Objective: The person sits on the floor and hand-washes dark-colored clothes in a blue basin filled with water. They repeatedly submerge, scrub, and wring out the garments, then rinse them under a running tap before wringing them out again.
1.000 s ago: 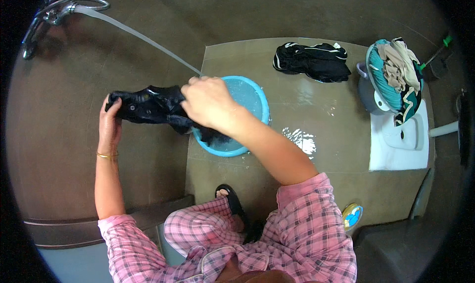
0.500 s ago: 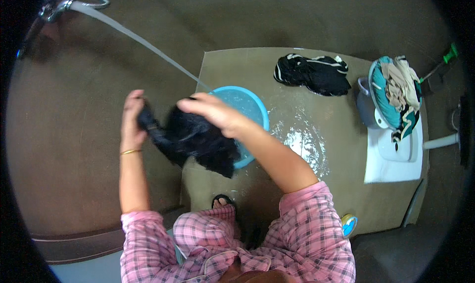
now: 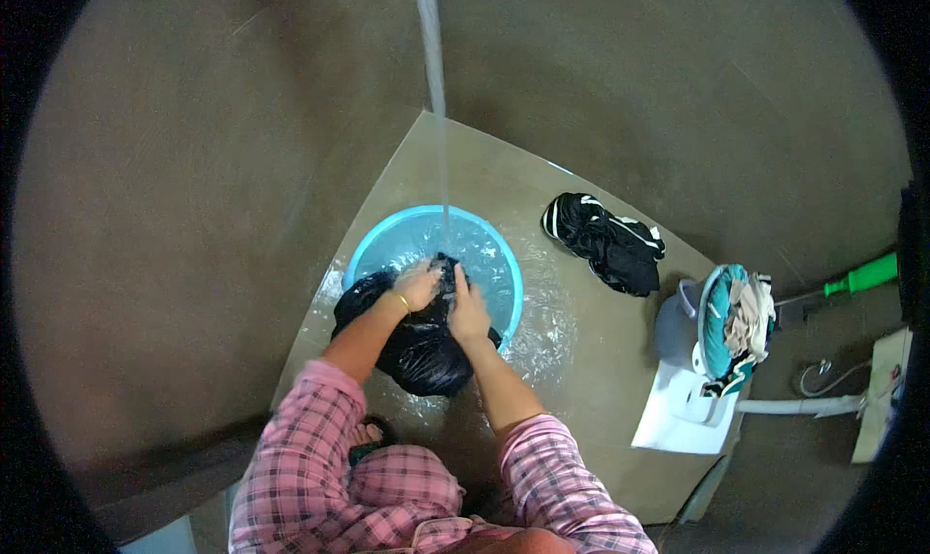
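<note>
Landmark: blue basin (image 3: 504, 288) on the wet floor (image 3: 581, 360), and I place everything else from it.
Water stream: I see it (image 3: 438, 108) falling from above into the basin's far half; the tap is cut off from view.
Black garment (image 3: 417, 346): soaked, bunched over the basin's near rim, part in the water and part on the floor on my side of it.
Left hand (image 3: 418, 285): on the garment at the basin's near rim, fingers curled and pinching wet cloth.
Right hand (image 3: 467, 314): just beside the left, fingers pressed together, gripping the same bunch.
Progress (my judgement): washing under way; one piece in hand.
Left to do: a black-and-white garment (image 3: 605, 244) lies right of the basin, apart from it; more cloth sits in a teal tub (image 3: 712, 326) farther right (washed or not, I cannot tell).
Hard to make out: fingertips sunk in folds; garment type.
</note>
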A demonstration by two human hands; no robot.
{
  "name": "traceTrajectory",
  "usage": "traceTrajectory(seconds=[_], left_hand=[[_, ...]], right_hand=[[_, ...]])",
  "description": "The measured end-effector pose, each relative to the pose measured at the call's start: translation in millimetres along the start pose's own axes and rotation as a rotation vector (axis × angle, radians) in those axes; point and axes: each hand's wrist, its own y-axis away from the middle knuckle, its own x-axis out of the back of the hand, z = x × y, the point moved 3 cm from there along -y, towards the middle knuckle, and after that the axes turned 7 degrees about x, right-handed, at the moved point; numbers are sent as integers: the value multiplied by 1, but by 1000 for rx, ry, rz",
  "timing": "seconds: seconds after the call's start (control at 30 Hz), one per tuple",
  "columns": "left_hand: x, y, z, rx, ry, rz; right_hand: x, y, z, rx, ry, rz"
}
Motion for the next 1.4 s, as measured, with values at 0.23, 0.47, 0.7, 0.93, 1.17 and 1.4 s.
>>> traceTrajectory(seconds=[0.23,0.47,0.7,0.93,1.17,1.4], left_hand=[[10,-28,-38,484,1491,274],[59,47,132,-234,756,247],[62,42,143,-258,384,320],[15,-72,-47,377,857,198],[-36,-41,6,331,1842,285],[-18,-46,-13,445,878,158]], right_hand=[[-54,-21,66,-565,-1424,-6],[-8,-23,33,-547,-1903,75],[-20,-29,20,-261,-2115,5],[44,-19,-45,-622,-1713,116],[31,-14,17,116,-93,498],[-37,-19,129,-867,-1510,103]])
